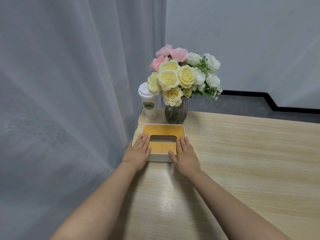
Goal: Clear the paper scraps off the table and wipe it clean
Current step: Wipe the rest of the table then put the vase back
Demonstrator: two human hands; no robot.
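Observation:
A white tissue box with a yellow-orange lid and an oval slot sits near the left edge of the light wooden table. My left hand lies flat on the box's left end, fingers straight, thumb along the front edge. My right hand lies flat on its right end, fingers straight, thumb over the front rim. No tissue shows in the slot. No paper scraps or cloth are in view.
Behind the box stand a lidded white paper cup and a grey glass vase of yellow, pink and white flowers. A grey curtain hangs left of the table edge. The wall is behind.

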